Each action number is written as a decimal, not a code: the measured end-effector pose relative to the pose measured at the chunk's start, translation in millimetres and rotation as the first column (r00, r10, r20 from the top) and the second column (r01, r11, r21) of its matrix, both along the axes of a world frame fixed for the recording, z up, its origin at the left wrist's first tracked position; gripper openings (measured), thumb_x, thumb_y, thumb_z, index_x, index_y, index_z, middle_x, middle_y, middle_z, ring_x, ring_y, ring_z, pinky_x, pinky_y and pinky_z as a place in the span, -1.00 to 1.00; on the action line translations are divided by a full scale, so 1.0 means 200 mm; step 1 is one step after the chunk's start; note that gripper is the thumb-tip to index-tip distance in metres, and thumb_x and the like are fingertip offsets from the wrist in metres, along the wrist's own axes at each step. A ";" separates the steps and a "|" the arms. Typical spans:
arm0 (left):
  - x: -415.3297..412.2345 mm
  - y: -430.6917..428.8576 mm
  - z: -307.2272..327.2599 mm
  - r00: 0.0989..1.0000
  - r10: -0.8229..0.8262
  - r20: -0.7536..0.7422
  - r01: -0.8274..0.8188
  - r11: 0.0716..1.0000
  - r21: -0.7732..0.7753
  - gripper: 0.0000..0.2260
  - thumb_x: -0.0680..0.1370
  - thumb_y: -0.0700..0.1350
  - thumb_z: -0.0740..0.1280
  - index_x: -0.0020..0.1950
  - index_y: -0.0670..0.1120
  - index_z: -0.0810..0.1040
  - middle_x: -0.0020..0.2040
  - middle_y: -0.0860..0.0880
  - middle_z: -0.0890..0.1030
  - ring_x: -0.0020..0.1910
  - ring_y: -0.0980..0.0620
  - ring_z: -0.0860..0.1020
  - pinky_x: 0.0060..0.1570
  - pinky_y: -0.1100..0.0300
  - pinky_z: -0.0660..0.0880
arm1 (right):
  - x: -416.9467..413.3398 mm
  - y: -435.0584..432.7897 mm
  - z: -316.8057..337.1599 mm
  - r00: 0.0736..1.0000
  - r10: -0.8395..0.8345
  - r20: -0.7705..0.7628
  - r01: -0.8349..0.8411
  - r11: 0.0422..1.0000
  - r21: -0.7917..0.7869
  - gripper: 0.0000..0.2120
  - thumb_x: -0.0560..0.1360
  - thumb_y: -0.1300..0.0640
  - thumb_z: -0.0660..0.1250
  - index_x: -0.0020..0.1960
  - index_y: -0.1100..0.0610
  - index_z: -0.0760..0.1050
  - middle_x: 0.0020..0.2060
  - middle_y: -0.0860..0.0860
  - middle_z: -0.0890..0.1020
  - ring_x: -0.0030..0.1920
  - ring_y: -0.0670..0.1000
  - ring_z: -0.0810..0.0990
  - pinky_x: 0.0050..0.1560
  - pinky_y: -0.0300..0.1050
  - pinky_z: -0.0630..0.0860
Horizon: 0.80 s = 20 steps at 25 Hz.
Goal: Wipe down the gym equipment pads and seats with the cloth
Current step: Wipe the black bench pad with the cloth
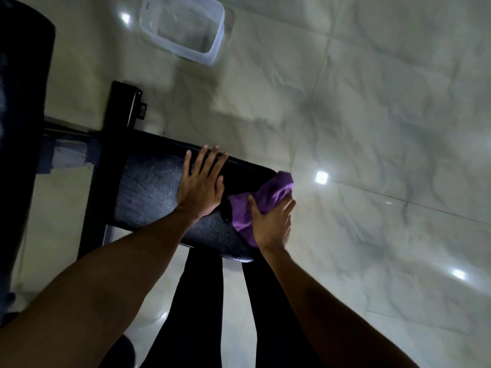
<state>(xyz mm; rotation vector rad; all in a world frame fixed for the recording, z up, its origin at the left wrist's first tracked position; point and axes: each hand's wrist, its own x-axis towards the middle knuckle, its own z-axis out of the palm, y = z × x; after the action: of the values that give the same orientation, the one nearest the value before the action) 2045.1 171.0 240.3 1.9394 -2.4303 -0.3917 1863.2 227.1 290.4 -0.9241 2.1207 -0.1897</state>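
Observation:
A black textured seat pad (151, 192) lies in the middle of the view on a dark metal frame. My left hand (202, 184) rests flat on its top, fingers straight and spread toward the far edge. A crumpled purple cloth (268, 195) sits at the pad's right end. My right hand (272, 224) presses on the cloth there, its fingers curving over the bunched fabric at the pad's right edge. Part of the cloth is hidden under that hand.
A clear plastic tub (183, 27) stands on the glossy marble floor (385, 128) beyond the pad. A large black padded roller (21, 102) rises at the left edge. The machine's black frame (125, 107) runs behind the pad. My dark-clothed legs (202, 301) are below it.

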 end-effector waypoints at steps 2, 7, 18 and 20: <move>0.00 0.01 -0.01 1.000 0.011 -0.002 -0.011 1.000 0.010 -0.43 0.57 -0.04 0.15 0.60 -0.03 0.20 0.58 -0.09 0.25 0.59 -0.14 0.12 0.54 -0.24 -0.03 | -0.03 -0.19 -0.01 0.998 0.046 -0.032 -0.046 0.999 0.008 0.05 0.36 -0.48 0.39 0.58 0.13 0.12 0.42 0.14 0.37 0.33 0.30 0.50 0.25 0.20 0.49; 0.01 0.01 -0.01 1.000 -0.012 -0.006 0.012 1.000 0.001 -0.45 0.59 -0.05 0.15 0.60 -0.04 0.21 0.59 -0.09 0.23 0.59 -0.15 0.13 0.53 -0.25 -0.02 | -0.04 -0.21 0.00 0.999 -0.032 -0.022 0.032 0.999 0.005 0.00 0.40 -0.47 0.36 0.57 0.12 0.14 0.43 0.14 0.39 0.32 0.31 0.51 0.25 0.21 0.49; 0.02 0.02 -0.03 0.996 -0.026 -0.082 0.021 0.999 -0.050 -0.50 0.61 -0.07 0.16 0.57 -0.07 0.28 0.55 -0.11 0.31 0.55 -0.17 0.21 0.53 -0.24 -0.01 | 0.24 0.32 0.02 0.899 -0.420 -0.123 0.434 0.891 0.131 -0.03 0.47 -0.42 0.29 0.61 0.17 0.06 0.52 0.19 0.28 0.45 0.25 0.37 0.34 0.12 0.38; 0.04 0.03 -0.05 0.996 -0.040 -0.081 0.035 0.998 -0.061 -0.52 0.62 -0.07 0.15 0.56 -0.07 0.29 0.55 -0.11 0.32 0.55 -0.17 0.21 0.53 -0.25 0.01 | 0.25 0.16 -0.01 0.933 -0.295 -0.204 0.315 0.947 0.070 -0.05 0.50 -0.43 0.25 0.62 0.16 0.06 0.52 0.24 0.24 0.48 0.29 0.31 0.43 0.20 0.31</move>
<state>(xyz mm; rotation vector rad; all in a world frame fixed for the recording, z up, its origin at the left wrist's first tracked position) 2052.1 177.2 231.3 1.8195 -2.4013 -0.3868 1914.1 259.3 288.0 -0.5665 2.4244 -0.1525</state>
